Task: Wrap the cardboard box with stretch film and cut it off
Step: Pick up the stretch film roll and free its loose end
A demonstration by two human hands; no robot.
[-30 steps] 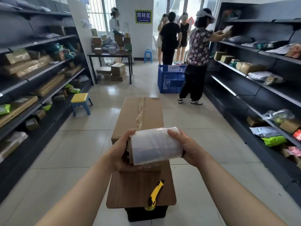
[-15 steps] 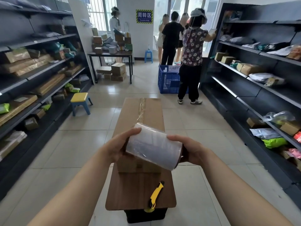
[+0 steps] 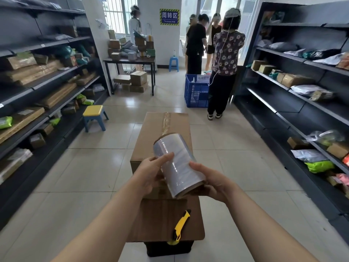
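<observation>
Two bare forearms enter from the bottom edge of the head view, one from the lower left corner and one from the lower right. No sleeve shows on either; both arms are uncovered from where they enter up to the wrist. The left hand (image 3: 151, 172) is bare, without glove, ring or watch on the parts that show. The right hand (image 3: 212, 179) is bare too, its wrist without band or bracelet. The fingernails that show look short and unpainted. Nothing else of the person's body or clothing shows.
</observation>
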